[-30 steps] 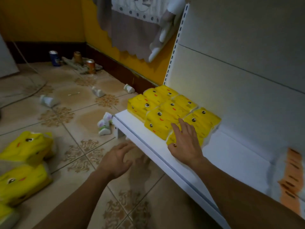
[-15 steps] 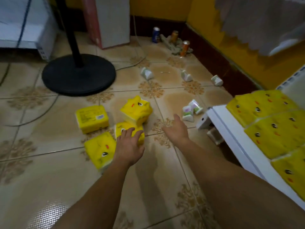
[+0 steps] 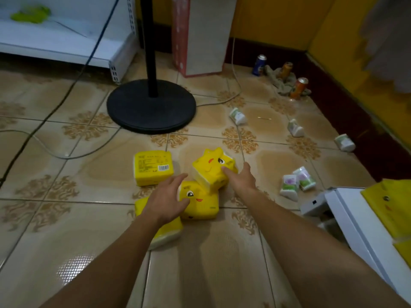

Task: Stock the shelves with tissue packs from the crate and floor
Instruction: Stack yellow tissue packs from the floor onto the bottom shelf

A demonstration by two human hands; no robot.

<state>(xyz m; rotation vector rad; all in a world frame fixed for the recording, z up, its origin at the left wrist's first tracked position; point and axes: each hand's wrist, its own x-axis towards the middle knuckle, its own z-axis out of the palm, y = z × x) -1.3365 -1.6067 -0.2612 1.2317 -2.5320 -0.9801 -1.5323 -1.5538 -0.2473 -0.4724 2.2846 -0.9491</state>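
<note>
The left hand [image 3: 165,202], fingers spread, is over a yellow plastic-wrapped tissue pack with a cartoon face [image 3: 201,203] on the tiled floor [image 3: 211,263]. Just beyond, the right hand [image 3: 242,180] touches a tilted yellow tissue pack [image 3: 210,170] with straight fingers.

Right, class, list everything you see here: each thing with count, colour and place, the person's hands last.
Yellow tissue packs: four, yellow, clustered on the floor, one tilted.
Shelved packs: at least two, yellow, right shelf, cut off.
Small packs: five, white, scattered on the floor at right.
Cans: three, one blue, two orange, by the far wall.
Stand base: one, black, on the floor beyond the cluster.
Right shelf: one, white, lower right.
Far shelf: one, white, upper left.
Left hand: one, open, above the cluster.
Right hand: one, open, fingertips touching the tilted pack.
</note>
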